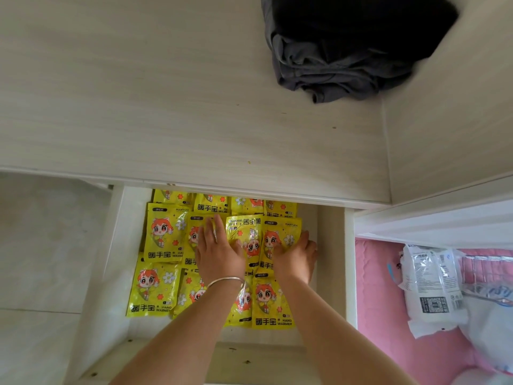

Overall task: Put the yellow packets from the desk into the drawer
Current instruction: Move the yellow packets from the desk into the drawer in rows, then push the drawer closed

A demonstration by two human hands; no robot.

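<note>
Pressing flat: left hand [219, 252] and right hand [295, 259], each grip wide, fingers straight, holding nothing. Item: glossy yellow foil hand-warmer packets [163, 232], overlapping rows inside the open white wooden drawer [330, 259]; none visible on the pale wood-grain surface [166, 107]. Handling, judged: light, soft, slippery; pinch by sealed edges.

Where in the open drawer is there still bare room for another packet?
Bare drawer floor runs along the left wall and near the front, below the yellow packets. A narrow strip sits beside the right hand. The middle is crowded with overlapping packets under the left hand.
</note>
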